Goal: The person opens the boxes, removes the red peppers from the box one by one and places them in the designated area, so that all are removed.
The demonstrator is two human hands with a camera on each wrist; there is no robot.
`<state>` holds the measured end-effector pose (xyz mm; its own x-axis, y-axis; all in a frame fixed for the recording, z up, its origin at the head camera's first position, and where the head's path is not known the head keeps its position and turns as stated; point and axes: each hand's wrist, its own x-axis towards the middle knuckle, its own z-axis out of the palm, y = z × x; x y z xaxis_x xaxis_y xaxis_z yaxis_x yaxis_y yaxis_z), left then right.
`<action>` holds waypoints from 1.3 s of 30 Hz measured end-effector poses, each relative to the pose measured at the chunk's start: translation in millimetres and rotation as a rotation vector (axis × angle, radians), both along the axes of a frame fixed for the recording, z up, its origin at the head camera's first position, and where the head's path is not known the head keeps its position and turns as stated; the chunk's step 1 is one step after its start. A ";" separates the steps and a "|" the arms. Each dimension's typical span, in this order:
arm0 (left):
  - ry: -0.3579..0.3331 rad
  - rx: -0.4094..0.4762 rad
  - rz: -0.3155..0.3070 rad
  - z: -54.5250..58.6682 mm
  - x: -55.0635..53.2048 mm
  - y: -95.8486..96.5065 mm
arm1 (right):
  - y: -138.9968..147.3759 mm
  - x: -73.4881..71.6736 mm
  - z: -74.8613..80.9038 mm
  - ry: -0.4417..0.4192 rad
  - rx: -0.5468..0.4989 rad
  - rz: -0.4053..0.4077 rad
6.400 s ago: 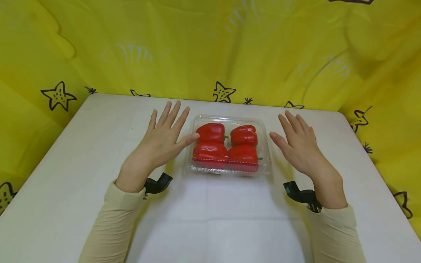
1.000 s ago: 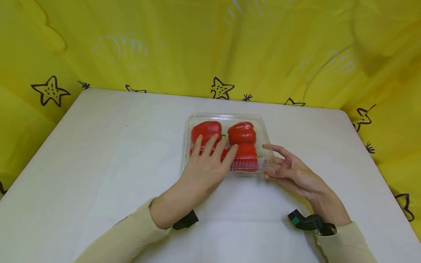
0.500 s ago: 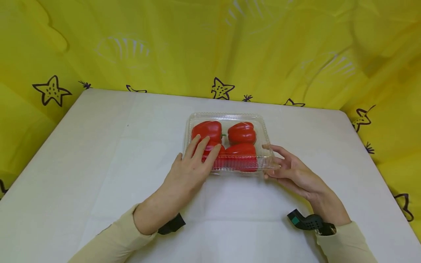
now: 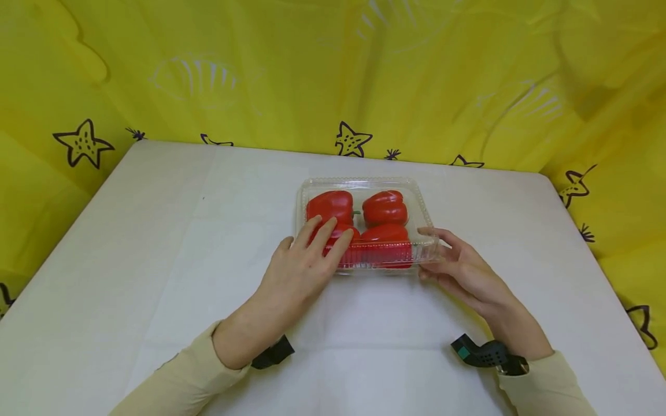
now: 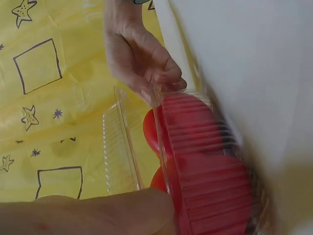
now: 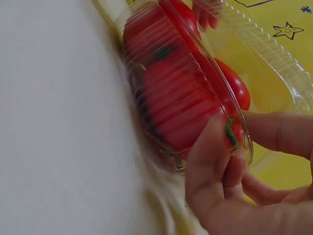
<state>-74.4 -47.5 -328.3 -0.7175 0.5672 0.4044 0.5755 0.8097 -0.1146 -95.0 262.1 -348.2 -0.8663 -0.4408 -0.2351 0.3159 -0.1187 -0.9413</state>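
Note:
A clear plastic clamshell container with several red bell peppers inside sits on the table. My right hand pinches its front right corner, thumb and fingers at the rim in the right wrist view. My left hand lies over the front left of the lid, its fingers extended across the top. The left thumb is hidden in the head view. In the left wrist view a narrow gap shows between the edge of the lid and the rim of the base.
A white cloth covers the table. A yellow curtain printed with stars hangs along the back and sides. Black wrist mounts sit under both wrists.
My left hand came in from the left over the lid, then shifted left along it. My right hand took the right front corner. In the last half second the lid's front edge rose slightly.

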 end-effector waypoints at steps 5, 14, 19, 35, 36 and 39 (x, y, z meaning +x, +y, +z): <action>-0.019 0.041 -0.050 0.5 -5.2 -2.7 | -4.9 1.4 0.5 0.045 0.189 -0.064; -0.083 0.035 -0.123 2.7 -9.2 -6.2 | -14.0 2.0 3.0 0.101 0.310 -0.112; -0.095 -0.005 -0.132 5.8 -9.4 -6.2 | -15.6 2.3 2.4 0.113 0.295 -0.118; -0.092 0.028 -0.107 8.7 -15.1 -4.7 | -17.6 4.9 4.0 0.146 0.349 -0.124; -0.091 0.034 -0.106 8.5 -15.5 -5.2 | -17.8 5.0 4.0 0.148 0.347 -0.124; -0.088 0.032 -0.091 8.2 -16.3 -6.4 | -18.9 5.0 4.6 0.156 0.347 -0.124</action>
<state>-90.8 -53.9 -320.0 -0.6972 0.6194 0.3608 0.6535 0.7561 -0.0351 -89.9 243.3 -343.6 -0.9450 -0.2479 -0.2131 0.1692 0.1869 -0.9677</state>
